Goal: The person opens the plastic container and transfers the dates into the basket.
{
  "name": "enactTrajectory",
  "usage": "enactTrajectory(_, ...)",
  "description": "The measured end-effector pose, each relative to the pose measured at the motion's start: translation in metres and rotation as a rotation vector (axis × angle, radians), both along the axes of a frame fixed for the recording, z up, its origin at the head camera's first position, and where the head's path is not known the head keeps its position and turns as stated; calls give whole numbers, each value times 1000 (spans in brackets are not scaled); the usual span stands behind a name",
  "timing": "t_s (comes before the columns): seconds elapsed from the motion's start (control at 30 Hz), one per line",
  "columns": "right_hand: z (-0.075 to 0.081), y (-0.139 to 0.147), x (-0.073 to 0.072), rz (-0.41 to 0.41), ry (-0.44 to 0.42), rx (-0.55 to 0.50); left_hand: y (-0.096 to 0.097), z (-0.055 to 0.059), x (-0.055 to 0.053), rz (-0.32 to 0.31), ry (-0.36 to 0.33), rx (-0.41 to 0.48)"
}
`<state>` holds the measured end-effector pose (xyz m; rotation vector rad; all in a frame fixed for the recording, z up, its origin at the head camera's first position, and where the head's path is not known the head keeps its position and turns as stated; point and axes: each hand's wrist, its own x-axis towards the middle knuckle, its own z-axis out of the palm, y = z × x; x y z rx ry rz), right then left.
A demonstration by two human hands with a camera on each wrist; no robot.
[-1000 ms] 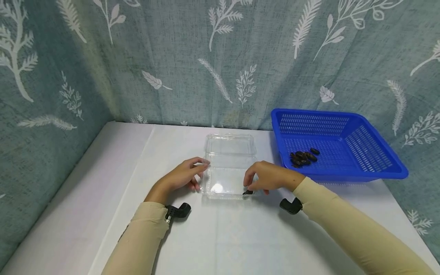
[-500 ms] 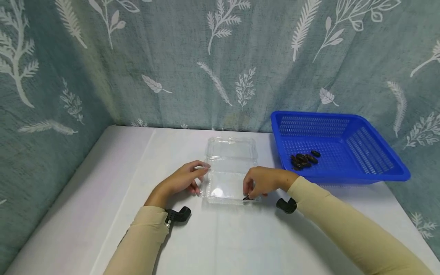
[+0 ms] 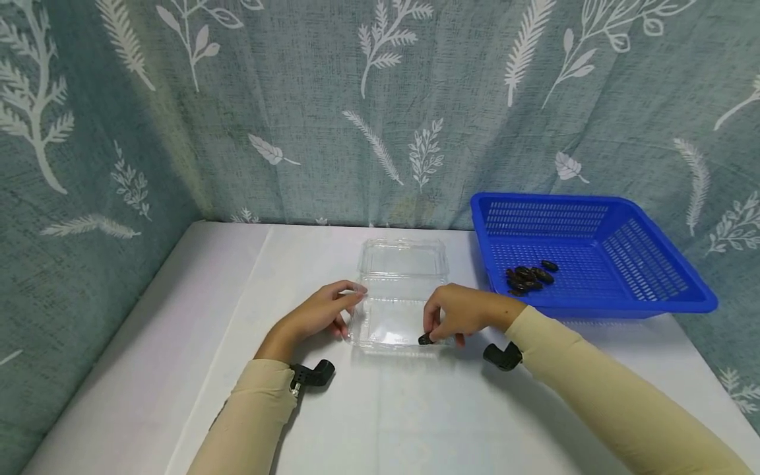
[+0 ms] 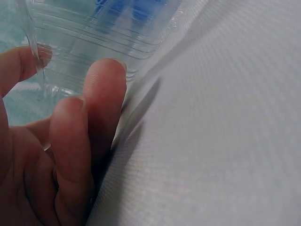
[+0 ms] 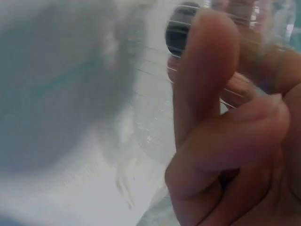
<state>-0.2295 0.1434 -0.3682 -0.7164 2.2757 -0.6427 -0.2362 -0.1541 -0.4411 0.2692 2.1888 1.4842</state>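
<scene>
A clear plastic clamshell box (image 3: pixel 392 316) lies with its lid (image 3: pixel 404 257) folded back on the white table. My left hand (image 3: pixel 323 310) grips the box's left edge; in the left wrist view, fingers (image 4: pixel 106 94) rest against the ridged outer wall while another reaches over the rim. My right hand (image 3: pixel 457 310) pinches a dark brown date (image 3: pixel 425 338) low in the box's front right corner. Through the clear wall, the right wrist view shows the date (image 5: pixel 180 30) as a dark oval behind a finger, partly hidden.
A blue slotted plastic basket (image 3: pixel 623 305) stands at the back right, with several dates (image 3: pixel 528 278) on its left side. White cloth covers the table (image 3: pixel 415 415). A patterned green curtain (image 3: pixel 332 171) hangs along the back and sides.
The right hand stays at the box's front right corner, and the date shows a little more beneath its fingertips. My left hand keeps its place. The whole view has shifted slightly.
</scene>
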Motion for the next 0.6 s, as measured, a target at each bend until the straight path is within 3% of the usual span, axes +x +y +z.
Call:
enactTrajectory(0.3,35,22,5,-111,153,-134,1,-2,1,11,-12,-7)
enactTrajectory(0.47,49,53,1,-233,349,-218,1,-1,1,16,-3,-4)
enactTrajectory(0.6,47,85,-8,-369,524,-181,1,-1,0,14,-5,-8)
